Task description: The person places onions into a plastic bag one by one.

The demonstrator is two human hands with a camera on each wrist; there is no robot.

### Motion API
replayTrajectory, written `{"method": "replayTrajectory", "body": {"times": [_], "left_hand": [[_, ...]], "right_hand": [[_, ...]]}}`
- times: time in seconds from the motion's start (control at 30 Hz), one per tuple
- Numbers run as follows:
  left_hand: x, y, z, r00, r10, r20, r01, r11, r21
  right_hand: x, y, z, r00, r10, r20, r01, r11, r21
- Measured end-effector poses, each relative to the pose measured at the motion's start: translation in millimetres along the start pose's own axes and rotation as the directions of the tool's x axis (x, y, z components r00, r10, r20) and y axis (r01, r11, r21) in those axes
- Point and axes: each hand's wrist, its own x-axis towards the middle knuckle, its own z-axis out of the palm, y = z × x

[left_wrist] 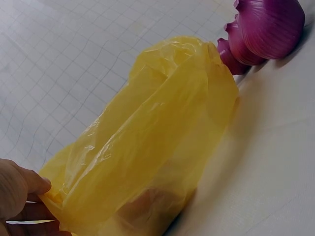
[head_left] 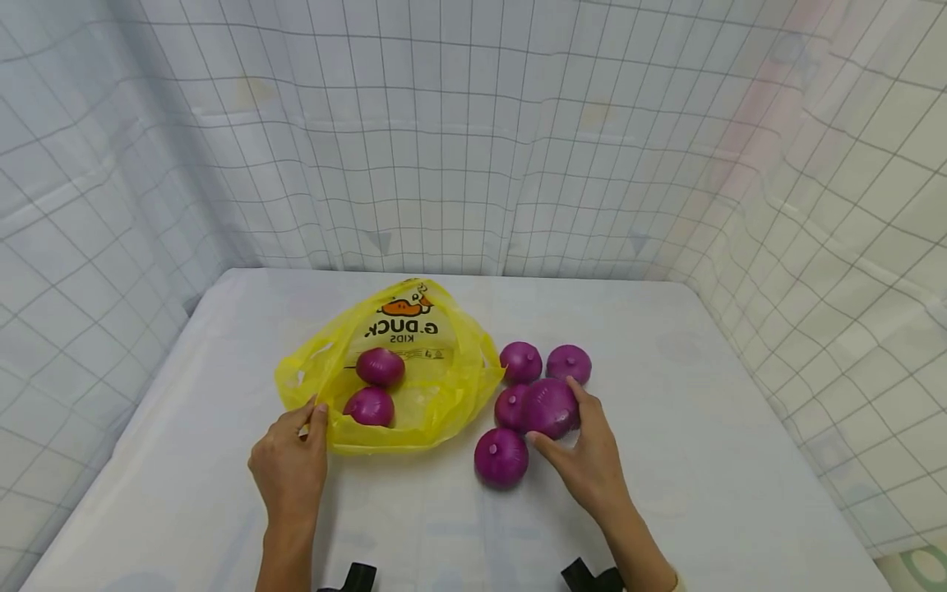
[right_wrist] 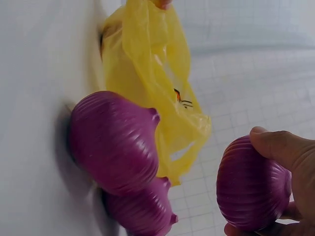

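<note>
A yellow plastic bag (head_left: 455,403) with a duck print lies with its mouth spread. Two purple onions (head_left: 381,367) sit inside it, one behind the other. At the bag's near left edge, my left hand (head_left: 291,459) pinches the rim between thumb and fingers. My right hand (head_left: 592,464) grips another onion (right_wrist: 253,184), thumb on one side and fingers on the other. In the right wrist view this onion is held up apart from the others. Below and around it in the head view are several loose onions (head_left: 501,458), just right of the bag.
A white cloth covers the table (head_left: 666,460). Checked white curtains (head_left: 459,148) hang behind it and along both sides. Two black objects (head_left: 360,577) show at the near edge, close to the forearms.
</note>
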Motion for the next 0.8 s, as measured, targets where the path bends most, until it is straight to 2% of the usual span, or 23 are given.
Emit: {"method": "replayTrajectory", "body": {"times": [0.33,0.5,0.8], "left_hand": [[-1.3,-2.5,3.5,1.000,-0.004,0.001,0.004,1.000,0.015],[-2.6,-2.2,4.1,1.000,-0.012,0.008,0.011,1.000,0.021],[-3.7,-1.4,4.3,1.000,-0.014,0.013,0.014,1.000,0.025]], "right_hand": [[23,-41,9,0.996,-0.064,0.058,0.062,0.998,0.032],[36,-58,16,0.990,-0.126,0.060,0.124,0.991,0.043],[59,-85,41,0.980,-0.170,0.103,0.159,0.981,0.108]]}}
